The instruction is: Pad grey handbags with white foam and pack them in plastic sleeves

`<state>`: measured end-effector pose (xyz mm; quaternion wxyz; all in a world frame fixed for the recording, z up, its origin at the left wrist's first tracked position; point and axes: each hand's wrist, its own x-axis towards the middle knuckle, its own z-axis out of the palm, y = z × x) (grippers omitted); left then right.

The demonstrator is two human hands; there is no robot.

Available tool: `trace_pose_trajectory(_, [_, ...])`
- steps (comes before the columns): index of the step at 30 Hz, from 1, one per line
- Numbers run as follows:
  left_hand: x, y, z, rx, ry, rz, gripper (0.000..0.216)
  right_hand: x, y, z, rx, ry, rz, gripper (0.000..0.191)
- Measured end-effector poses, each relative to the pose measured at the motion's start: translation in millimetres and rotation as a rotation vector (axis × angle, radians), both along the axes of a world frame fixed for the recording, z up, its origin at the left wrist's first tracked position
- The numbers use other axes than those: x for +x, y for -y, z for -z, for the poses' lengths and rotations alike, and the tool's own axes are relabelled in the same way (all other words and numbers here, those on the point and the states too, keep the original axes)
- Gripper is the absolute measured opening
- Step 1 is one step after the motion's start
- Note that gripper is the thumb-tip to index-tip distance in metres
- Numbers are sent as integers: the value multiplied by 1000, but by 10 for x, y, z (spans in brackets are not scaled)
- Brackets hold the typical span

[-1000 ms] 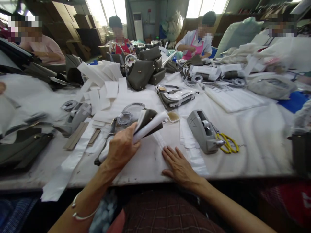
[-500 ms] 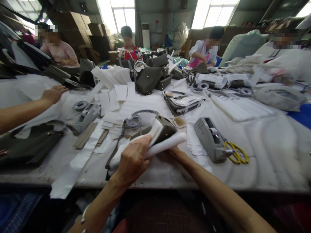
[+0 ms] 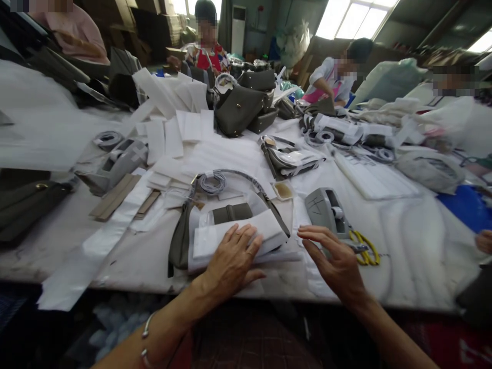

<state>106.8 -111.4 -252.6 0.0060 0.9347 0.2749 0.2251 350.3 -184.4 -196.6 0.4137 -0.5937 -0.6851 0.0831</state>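
A dark olive handbag point(image 3: 179, 241) lies on the table in front of me, with a wrapped handle arching behind it and a coiled strap point(image 3: 212, 182) beside the handle. White foam sheet point(image 3: 207, 242) is folded over the bag's front. My left hand point(image 3: 235, 256) rests on that foam, fingers stretched out. My right hand point(image 3: 334, 261) hovers just right of the bag, fingers apart and holding nothing. Close to it stands a grey tape dispenser point(image 3: 326, 212), with yellow-handled scissors point(image 3: 367, 248) partly behind.
A second tape dispenser point(image 3: 119, 166), brown card strips point(image 3: 115, 197) and a long white strip point(image 3: 92, 251) lie to the left. More handbags point(image 3: 242, 110) are heaped at the back. A small dish point(image 3: 283, 191) sits behind my bag. Several people work around the table.
The foam has been folded down flat over the bag. My left hand has let go of its edge and lies flat; my right hand has come out to the right. The view has shifted.
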Motion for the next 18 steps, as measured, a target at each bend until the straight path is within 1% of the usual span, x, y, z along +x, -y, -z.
trace_pose_trajectory(1, [16,-13,-10,-16,3,-1,56,-68,-165,-57,8,35,-59,16])
trace_pose_trajectory(2, [35,-23,-9,-7,1,-3,48,-144,-361,-103,3,70,-110,16])
trace_pose_trajectory(4, [71,-28,23,49,-9,-9,31,-309,-813,-160,-68,182,-188,17])
trace_pose_trajectory(5, [84,-24,47,78,-15,-4,27,-390,-1048,-172,-135,269,-198,19])
trace_pose_trajectory(7, [91,-11,91,119,-22,28,24,-527,-1482,-165,-346,517,-174,25])
trace_pose_trajectory(9, [73,2,116,141,-16,62,25,-618,-1815,-120,-526,710,-154,24])
trace_pose_trajectory(11, [45,8,121,151,-1,86,26,-656,-2025,-50,-628,807,-138,17])
trace_pose_trajectory(13, [23,3,117,136,17,96,25,-649,-2137,23,-686,853,-106,15])
trace_pose_trajectory(14, [16,-4,116,116,23,101,28,-633,-2171,53,-714,869,-83,18])
trace_pose_trajectory(17, [14,-35,111,75,32,122,48,-567,-2246,105,-787,881,-18,30])
trace_pose_trajectory(18, [16,-45,108,79,33,127,48,-547,-2268,111,-812,876,-4,34])
